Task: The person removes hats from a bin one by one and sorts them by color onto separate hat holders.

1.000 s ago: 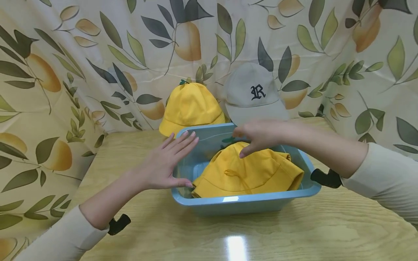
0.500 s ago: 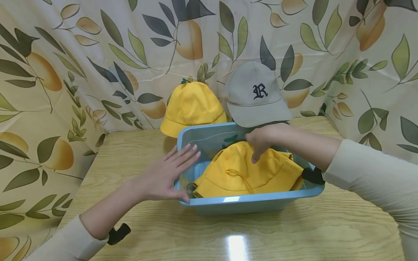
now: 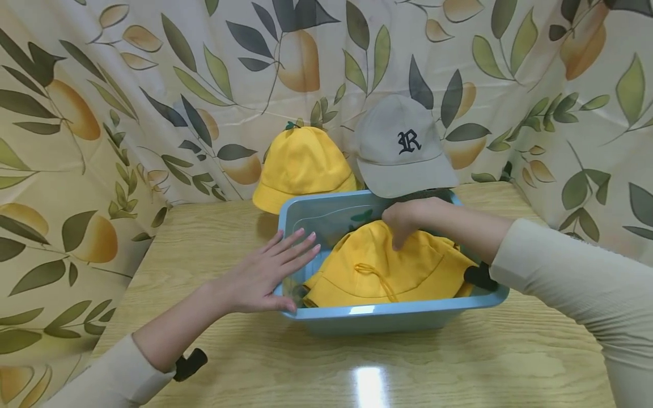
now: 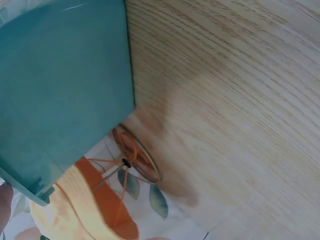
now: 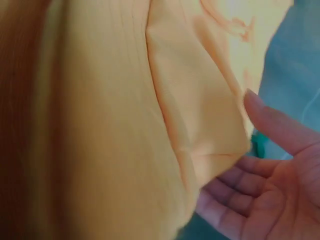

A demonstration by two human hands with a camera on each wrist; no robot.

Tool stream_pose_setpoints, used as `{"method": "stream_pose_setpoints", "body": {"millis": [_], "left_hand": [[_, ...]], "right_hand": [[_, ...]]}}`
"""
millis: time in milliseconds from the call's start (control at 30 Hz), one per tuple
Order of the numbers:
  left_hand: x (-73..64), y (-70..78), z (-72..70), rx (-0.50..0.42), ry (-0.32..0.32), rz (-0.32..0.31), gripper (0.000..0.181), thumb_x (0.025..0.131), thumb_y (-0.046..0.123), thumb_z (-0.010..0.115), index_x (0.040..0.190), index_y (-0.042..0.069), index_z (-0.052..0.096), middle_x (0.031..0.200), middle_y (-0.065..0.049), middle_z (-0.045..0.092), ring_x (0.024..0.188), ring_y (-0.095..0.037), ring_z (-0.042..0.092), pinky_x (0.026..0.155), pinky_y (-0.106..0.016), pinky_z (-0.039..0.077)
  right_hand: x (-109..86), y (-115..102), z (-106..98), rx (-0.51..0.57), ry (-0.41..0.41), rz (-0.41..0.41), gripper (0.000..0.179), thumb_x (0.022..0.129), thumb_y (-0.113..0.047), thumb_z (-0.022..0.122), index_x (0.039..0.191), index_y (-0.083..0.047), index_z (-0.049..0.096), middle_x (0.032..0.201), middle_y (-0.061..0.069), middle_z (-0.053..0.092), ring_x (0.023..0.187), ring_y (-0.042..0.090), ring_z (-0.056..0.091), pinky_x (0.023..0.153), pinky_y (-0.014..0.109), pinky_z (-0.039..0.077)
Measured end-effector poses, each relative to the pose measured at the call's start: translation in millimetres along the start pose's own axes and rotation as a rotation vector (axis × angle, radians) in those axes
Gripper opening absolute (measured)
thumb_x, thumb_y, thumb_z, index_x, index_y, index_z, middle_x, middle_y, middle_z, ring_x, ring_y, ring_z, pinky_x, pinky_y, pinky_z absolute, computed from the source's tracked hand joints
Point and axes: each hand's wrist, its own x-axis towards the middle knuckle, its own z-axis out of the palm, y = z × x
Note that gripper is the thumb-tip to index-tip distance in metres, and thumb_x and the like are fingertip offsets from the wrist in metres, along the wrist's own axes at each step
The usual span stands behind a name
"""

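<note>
A yellow bucket hat [image 3: 352,266] with a drawstring lies in a blue plastic basin [image 3: 388,309]. My right hand [image 3: 405,220] reaches down into the basin and holds the hat by its crown. In the right wrist view, the thumb [image 5: 277,122] lies on one side of the yellow cloth and the curled fingers go behind it. My left hand [image 3: 260,276] rests on the basin's left rim, fingers straight and spread over the inside. The left wrist view has the basin's outer wall [image 4: 65,90], with only a bit of that hand at the edge.
Behind the basin stand another yellow hat [image 3: 306,164] with a green leaf on top and a grey cap [image 3: 398,147] bearing a black letter. The wooden table [image 3: 214,351] extends around them. A fruit-patterned curtain [image 3: 194,68] closes off the back and sides.
My right hand has moved lower and to the right, from over the hat onto its crown. The left hand has shifted slightly down onto the basin's rim.
</note>
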Motion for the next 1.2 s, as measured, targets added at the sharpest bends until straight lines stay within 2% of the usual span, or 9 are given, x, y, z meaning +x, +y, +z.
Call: {"method": "stream_pose_setpoints", "body": {"millis": [200, 267, 433, 533, 667, 733, 933, 1100, 1200], "left_hand": [[0.3, 0.6, -1.1, 0.007, 0.000, -0.006, 0.088, 0.082, 0.071, -0.001, 0.147, 0.013, 0.012, 0.153, -0.005, 0.008, 0.141, -0.029, 0.008, 0.112, -0.049, 0.011], [0.6, 0.8, -1.0, 0.010, 0.000, -0.007, 0.088, 0.081, 0.071, -0.001, 0.147, 0.013, 0.012, 0.153, -0.005, 0.009, 0.141, -0.027, 0.006, 0.111, -0.050, 0.011], [0.8, 0.8, -0.5, 0.010, 0.002, -0.006, 0.088, 0.082, 0.071, -0.001, 0.147, 0.013, 0.013, 0.153, -0.006, 0.009, 0.141, -0.026, 0.005, 0.111, -0.051, 0.012], [1.0, 0.7, -1.4, 0.005, -0.001, -0.004, 0.086, 0.083, 0.070, 0.001, 0.147, 0.014, 0.012, 0.153, -0.006, 0.008, 0.141, -0.026, 0.005, 0.111, -0.051, 0.011], [1.0, 0.8, -2.2, -0.005, -0.007, -0.002, 0.083, 0.085, 0.069, 0.005, 0.147, 0.014, 0.011, 0.153, -0.005, 0.008, 0.141, -0.026, 0.004, 0.111, -0.051, 0.011], [0.9, 1.0, -2.5, -0.009, -0.010, -0.003, 0.083, 0.085, 0.069, 0.006, 0.147, 0.014, 0.011, 0.153, -0.005, 0.008, 0.141, -0.026, 0.004, 0.111, -0.051, 0.011], [0.9, 1.8, -3.5, -0.021, -0.022, -0.014, 0.083, 0.085, 0.069, 0.006, 0.147, 0.015, 0.010, 0.154, -0.004, 0.008, 0.141, -0.025, 0.003, 0.112, -0.050, 0.009], [0.2, 1.8, -6.0, -0.039, -0.038, -0.011, 0.083, 0.086, 0.069, 0.007, 0.147, 0.012, 0.010, 0.153, -0.005, 0.009, 0.141, -0.028, 0.007, 0.111, -0.050, 0.009], [1.0, 1.2, -6.5, -0.040, -0.047, -0.023, 0.085, 0.085, 0.070, 0.007, 0.147, 0.011, 0.005, 0.154, -0.004, 0.005, 0.141, -0.026, 0.006, 0.112, -0.049, 0.010]], "right_hand": [[3.2, -7.5, 5.7, 0.078, 0.098, -0.034, 0.024, 0.077, -0.018, 0.071, 0.081, -0.005, 0.052, 0.069, 0.001, 0.041, 0.063, 0.014, 0.040, 0.056, 0.022, 0.035], [2.6, -9.2, 6.9, 0.089, 0.117, -0.025, 0.024, 0.076, -0.018, 0.072, 0.078, -0.005, 0.052, 0.065, 0.000, 0.040, 0.061, 0.014, 0.040, 0.054, 0.022, 0.035], [1.8, -10.6, 6.3, 0.112, 0.130, -0.015, 0.023, 0.076, -0.015, 0.072, 0.080, -0.005, 0.052, 0.066, 0.000, 0.042, 0.062, 0.014, 0.042, 0.055, 0.022, 0.036], [1.0, -12.3, 4.1, 0.145, 0.143, -0.074, 0.020, 0.075, -0.007, 0.070, 0.072, -0.007, 0.050, 0.062, -0.001, 0.038, 0.057, 0.013, 0.038, 0.051, 0.020, 0.033], [-4.7, -15.3, -1.5, 0.174, 0.186, -0.191, 0.029, 0.072, 0.001, 0.064, 0.059, -0.013, 0.043, 0.055, -0.005, 0.029, 0.049, 0.009, 0.029, 0.047, 0.018, 0.025], [-9.4, -16.6, -5.7, 0.197, 0.196, -0.238, 0.030, 0.072, 0.002, 0.063, 0.056, -0.013, 0.043, 0.053, -0.005, 0.029, 0.047, 0.008, 0.028, 0.046, 0.018, 0.024], [-27.1, -19.3, -17.0, 0.222, 0.235, -0.333, 0.016, 0.073, 0.000, 0.064, 0.063, -0.009, 0.055, 0.055, -0.005, 0.038, 0.050, 0.007, 0.037, 0.048, 0.019, 0.032], [-45.4, -18.4, -24.2, 0.215, 0.309, -0.366, 0.014, 0.076, -0.003, 0.063, 0.066, -0.009, 0.054, 0.058, -0.005, 0.038, 0.053, 0.007, 0.039, 0.051, 0.020, 0.034], [-58.3, -14.9, -28.3, 0.233, 0.363, -0.382, 0.016, 0.077, -0.004, 0.062, 0.066, -0.009, 0.053, 0.059, -0.005, 0.037, 0.054, 0.007, 0.039, 0.051, 0.020, 0.034]]}}
